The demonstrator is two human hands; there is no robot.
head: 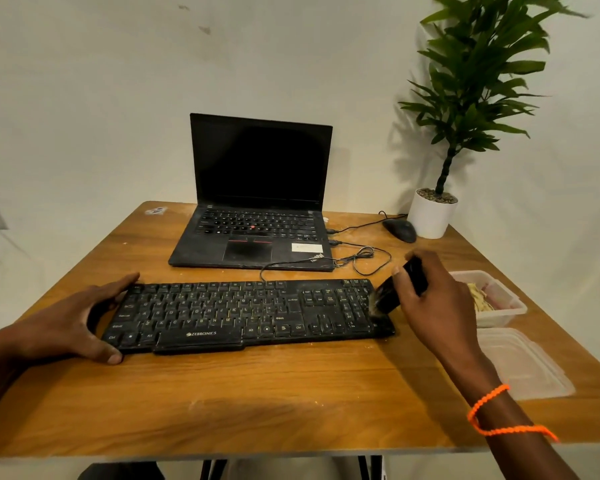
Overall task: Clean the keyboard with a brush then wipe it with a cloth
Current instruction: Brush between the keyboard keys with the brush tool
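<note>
A dusty black keyboard [246, 315] lies across the middle of the wooden table [257, 403]. My left hand [73, 323] grips its left end, thumb on the near edge and fingers on the far corner. My right hand [440, 306] holds a black-handled brush [392, 296], whose pale bristles touch the right end of the keyboard by the number pad. A cloth [480, 299] lies crumpled inside a clear plastic container [499, 318] to the right of my right hand.
An open black laptop [257, 209] stands behind the keyboard, with cables [364, 259] looping to its right. A black mouse [399, 230] and a potted plant [432, 213] sit at the back right. The container's lid [523, 365] lies near the right edge.
</note>
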